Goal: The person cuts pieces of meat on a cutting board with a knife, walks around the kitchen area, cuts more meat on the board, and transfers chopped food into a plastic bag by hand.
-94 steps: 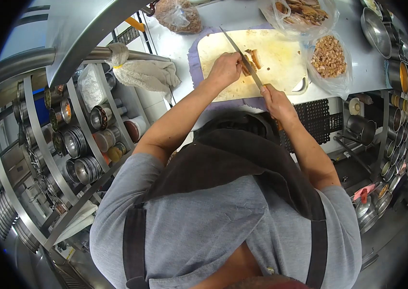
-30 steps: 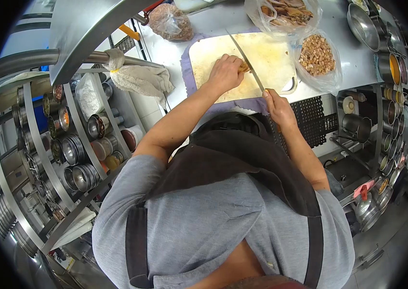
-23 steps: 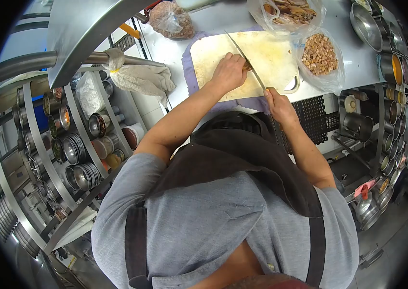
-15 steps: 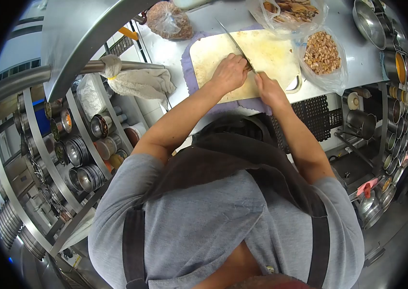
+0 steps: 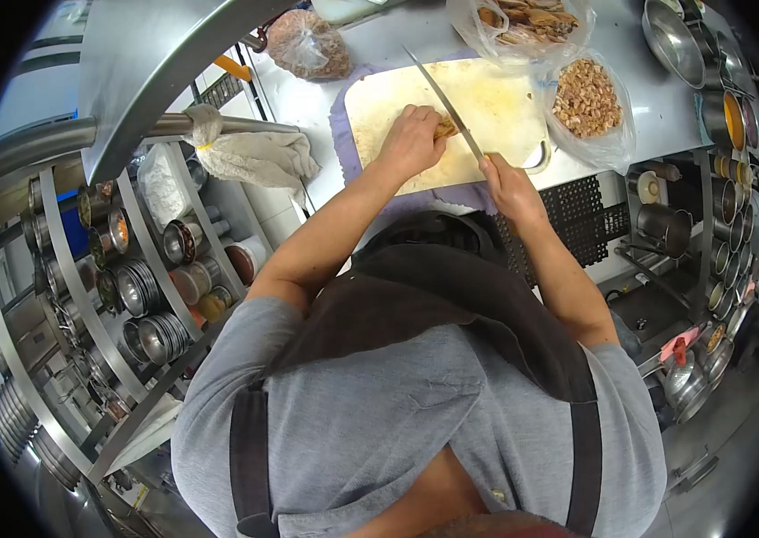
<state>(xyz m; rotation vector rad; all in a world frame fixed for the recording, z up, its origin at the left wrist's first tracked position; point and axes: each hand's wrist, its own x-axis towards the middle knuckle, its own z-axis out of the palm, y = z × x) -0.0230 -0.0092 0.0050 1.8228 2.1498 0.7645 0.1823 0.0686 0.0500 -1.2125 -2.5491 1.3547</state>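
At the board (image 5: 505, 99), right hand (image 5: 510, 186) drew back

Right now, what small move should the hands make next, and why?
Perhaps draw the knife across the brown food: the left hand steadies it on the cutting board, and the right hand holds the knife with its blade beside the exposed end.

You are presenting one left hand (image 5: 412, 142), one right hand (image 5: 511, 188) and one knife (image 5: 445, 99). Before you are lying one cutting board (image 5: 496, 108), one purple cloth (image 5: 340, 127) and three filled plastic bags (image 5: 309, 47); one towel (image 5: 254, 155) is hanging. Brown food (image 5: 446, 128) is showing too partly for counting.
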